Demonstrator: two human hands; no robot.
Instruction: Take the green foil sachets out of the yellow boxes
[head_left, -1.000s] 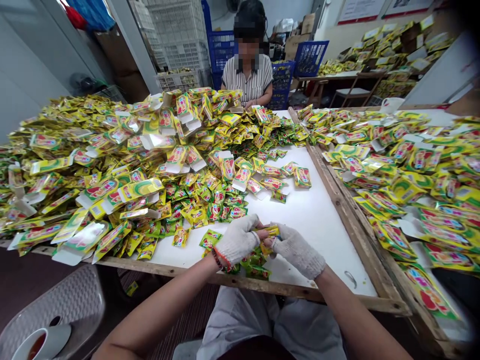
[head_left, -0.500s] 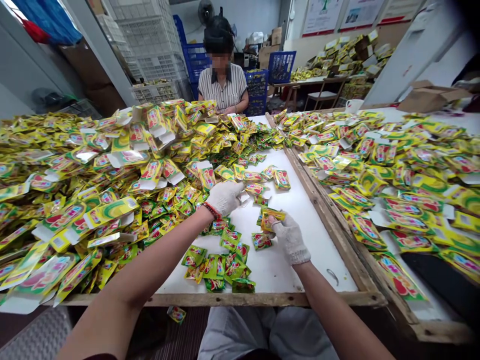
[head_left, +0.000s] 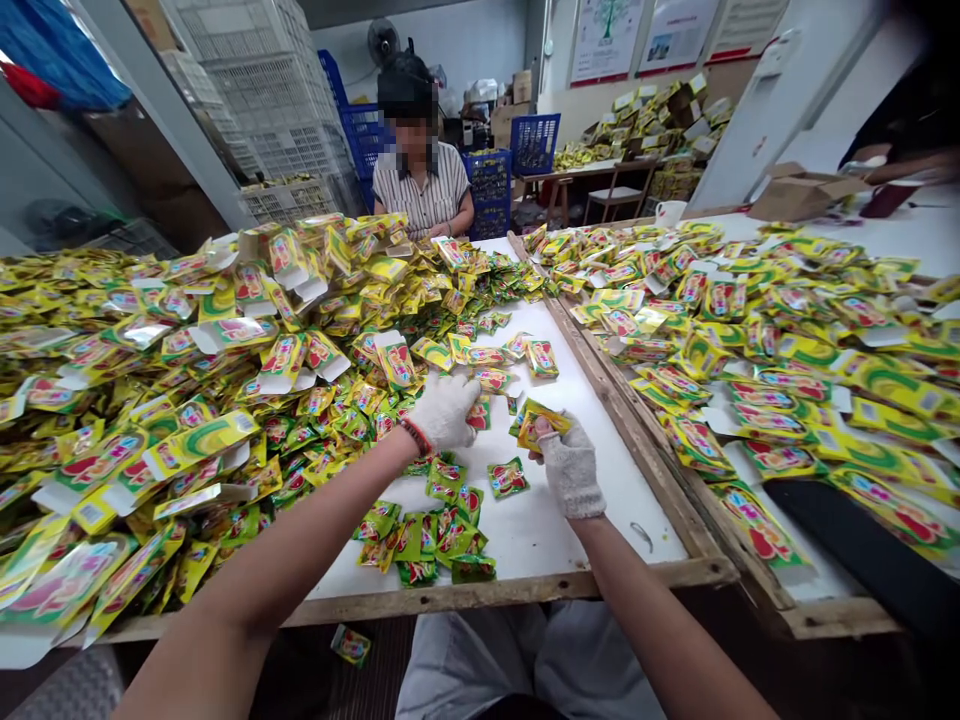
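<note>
My left hand (head_left: 444, 412), in a fingertip-less-looking white knit glove with a red band at the wrist, hovers over the sachet pile's edge. Its fingers are apart around a small green-red sachet (head_left: 478, 413), with no firm grip visible. My right hand (head_left: 570, 462), also gloved, pinches a few yellow-green sachets (head_left: 541, 420) between thumb and fingers; their exact number is hidden. Below it a single green sachet (head_left: 508, 478) lies on the white tabletop (head_left: 525, 540). Several loose green sachets (head_left: 442, 535) are clustered nearer my body.
A big heap of yellow boxes and sachets (head_left: 247, 350) covers the left. A wooden strip (head_left: 600, 390) divides off more yellow boxes (head_left: 750, 350) at right, beside a dark object (head_left: 847, 530). Across the table sits a person (head_left: 424, 190). One packet (head_left: 351, 646) lies below the table edge.
My left hand has drawn back slightly and its fingers have spread. My right hand keeps its sachets. The view has shifted, and a dark sleeve and arm now show at far right.
</note>
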